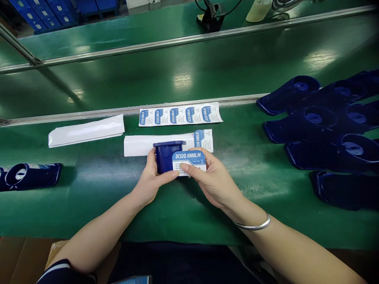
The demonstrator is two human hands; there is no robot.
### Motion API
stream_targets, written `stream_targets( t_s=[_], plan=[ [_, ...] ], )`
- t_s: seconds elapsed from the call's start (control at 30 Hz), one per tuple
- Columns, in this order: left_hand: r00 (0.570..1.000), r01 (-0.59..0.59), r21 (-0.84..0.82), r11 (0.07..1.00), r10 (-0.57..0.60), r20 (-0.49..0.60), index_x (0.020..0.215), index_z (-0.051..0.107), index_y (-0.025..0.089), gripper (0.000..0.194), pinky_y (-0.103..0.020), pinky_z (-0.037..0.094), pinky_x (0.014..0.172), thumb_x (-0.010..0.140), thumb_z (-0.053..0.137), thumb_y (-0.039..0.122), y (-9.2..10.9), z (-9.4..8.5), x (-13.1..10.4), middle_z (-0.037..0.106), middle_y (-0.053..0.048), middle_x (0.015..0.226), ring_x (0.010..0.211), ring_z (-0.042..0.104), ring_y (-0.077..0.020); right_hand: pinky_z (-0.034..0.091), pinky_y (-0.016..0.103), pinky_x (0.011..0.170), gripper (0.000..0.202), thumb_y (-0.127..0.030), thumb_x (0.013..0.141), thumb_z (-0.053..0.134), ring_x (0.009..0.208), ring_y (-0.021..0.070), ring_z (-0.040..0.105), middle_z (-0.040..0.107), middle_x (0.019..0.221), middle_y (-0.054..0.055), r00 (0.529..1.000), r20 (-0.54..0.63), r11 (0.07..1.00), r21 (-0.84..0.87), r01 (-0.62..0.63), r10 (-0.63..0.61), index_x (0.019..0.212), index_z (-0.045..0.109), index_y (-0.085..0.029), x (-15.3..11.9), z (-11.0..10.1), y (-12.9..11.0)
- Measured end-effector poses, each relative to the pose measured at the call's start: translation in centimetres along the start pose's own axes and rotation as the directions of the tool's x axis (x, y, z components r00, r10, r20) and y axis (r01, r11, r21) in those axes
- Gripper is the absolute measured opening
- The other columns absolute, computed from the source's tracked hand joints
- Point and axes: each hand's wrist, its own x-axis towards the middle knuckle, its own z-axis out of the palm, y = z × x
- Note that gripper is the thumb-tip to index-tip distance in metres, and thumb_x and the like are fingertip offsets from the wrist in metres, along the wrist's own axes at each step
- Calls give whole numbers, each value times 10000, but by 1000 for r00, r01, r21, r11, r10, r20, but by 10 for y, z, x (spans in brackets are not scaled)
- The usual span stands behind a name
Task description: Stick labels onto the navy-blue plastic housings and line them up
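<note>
Blue housing (166,158): positioned over the middle of the green desk (192,221), clock-face centre. Left grip (152,179): closed around the housing, thumb tip at the label's lower corner. Right grip (217,179): pinching the "DC52Q-5000L/H" label (191,156), thumb on the printed face. The label overlaps the housing; extent of adhesion cannot be determined. Partly used label sheet (148,145): just beyond, 12 o'clock. Five-label strip (180,115): between 12 and 1 o'clock. White strips (85,131): between 9 and 10 o'clock. Grouped housings (319,118): toward 3 o'clock.
</note>
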Motion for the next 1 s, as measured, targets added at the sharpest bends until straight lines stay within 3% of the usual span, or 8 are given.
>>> stream_targets(
  t_s=[0.2,0.33,0.53,0.63,0.7,0.77,0.9,1.0],
  plan=[
    [1000,6,6,1000,-6,15,1494,350,241,815,-495,364,1206,820,807,264,0,0,-1,476,-119,1542,1431,455,-323,532,315,816,228,-428,834,817,846,180,646,707,907,-1,997,65,997,-62,36,-32,945,715,-256,2,-4,-3],
    [999,9,-21,1000,-8,43,1497,340,256,827,-527,364,1199,818,813,262,-5,-1,0,503,-109,1517,1412,477,-326,529,313,755,173,-425,894,761,799,174,636,693,861,-10,977,43,945,-249,211,-207,929,706,-265,1,-11,-1],
    [996,-15,-63,998,20,81,1469,380,253,807,-534,387,1177,797,828,250,-10,-1,2,491,-120,1517,1395,492,-334,476,248,614,51,-299,930,728,680,132,604,683,775,-28,833,70,589,-675,444,-548,927,706,-252,-12,-14,-4],
    [998,21,-85,996,-15,64,1470,357,240,833,-520,385,1179,788,835,258,-11,0,2,484,-132,1520,1399,487,-324,460,241,583,36,-239,923,730,637,118,587,691,776,-30,735,148,428,-731,532,-661,947,704,-247,-16,-13,-4],
    [998,25,-102,994,-19,57,1467,348,225,840,-511,378,1186,785,837,266,-12,0,2,497,-139,1511,1404,483,-320,476,253,608,49,-222,915,734,661,128,601,703,812,-13,688,178,375,-730,572,-704,949,702,-239,-16,-14,-3],
    [998,21,-95,995,-14,66,1465,349,225,836,-509,381,1185,787,836,278,-13,-1,3,499,-140,1514,1406,484,-321,473,265,608,40,-244,915,739,658,136,590,690,794,-3,707,148,411,-724,554,-692,933,705,-231,-16,-17,-1],
    [992,-20,-52,998,26,120,1489,319,247,853,-501,396,1182,806,828,308,-14,-4,2,474,-132,1546,1414,485,-314,435,262,564,130,-342,917,748,615,134,522,619,692,-17,861,-3,678,-618,397,-508,889,705,-223,-11,-24,3],
    [990,-33,-37,999,38,136,1507,284,254,880,-504,389,1190,815,822,327,-14,-5,1,454,-134,1566,1427,475,-316,423,253,575,157,-361,897,774,621,125,491,593,676,-28,909,-44,793,-507,338,-415,869,703,-224,-8,-26,4]
  ],
)
